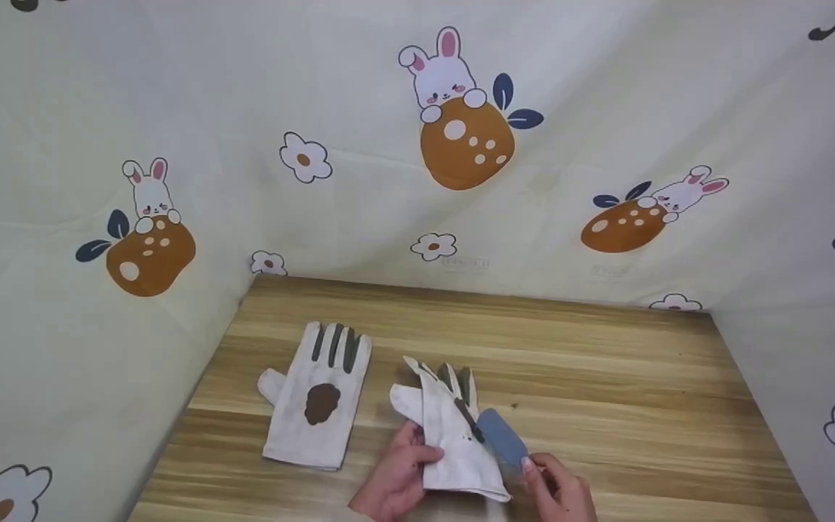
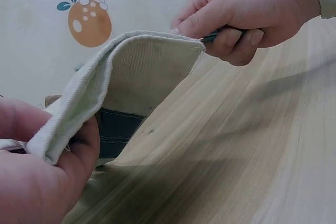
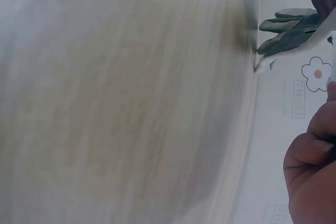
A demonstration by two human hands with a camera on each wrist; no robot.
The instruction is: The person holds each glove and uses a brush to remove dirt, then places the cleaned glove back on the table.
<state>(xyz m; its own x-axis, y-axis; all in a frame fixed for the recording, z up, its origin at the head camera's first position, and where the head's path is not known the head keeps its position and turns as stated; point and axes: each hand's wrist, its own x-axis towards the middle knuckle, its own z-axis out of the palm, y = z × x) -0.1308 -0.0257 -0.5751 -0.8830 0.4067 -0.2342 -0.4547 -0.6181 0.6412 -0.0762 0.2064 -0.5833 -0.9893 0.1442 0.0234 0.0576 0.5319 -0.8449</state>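
My left hand (image 1: 399, 471) grips a white work glove (image 1: 454, 453) by its side near the cuff, thumb on top, raised and tilted over the table. The glove has dark grey finger strips and a brown smear (image 1: 468, 418) on its palm side. Between thumb and curled fingers, my right hand (image 1: 559, 489) pinches a flat blue-grey scraper (image 1: 503, 438), whose far end is at the glove beside the smear; whether it touches cannot be told. In the left wrist view the cuff (image 2: 79, 103) gapes, and my right hand (image 2: 247, 14) is behind the glove's far edge.
A second white glove (image 1: 301, 435) lies flat to the left, fingers pointing away, with a brown patch (image 1: 322, 404) on it. The wood-grain table (image 1: 642, 406) is bounded by a pale curtain (image 1: 359, 217) printed with rabbits and flowers. A small dark speck (image 1: 514, 406) lies on the table.
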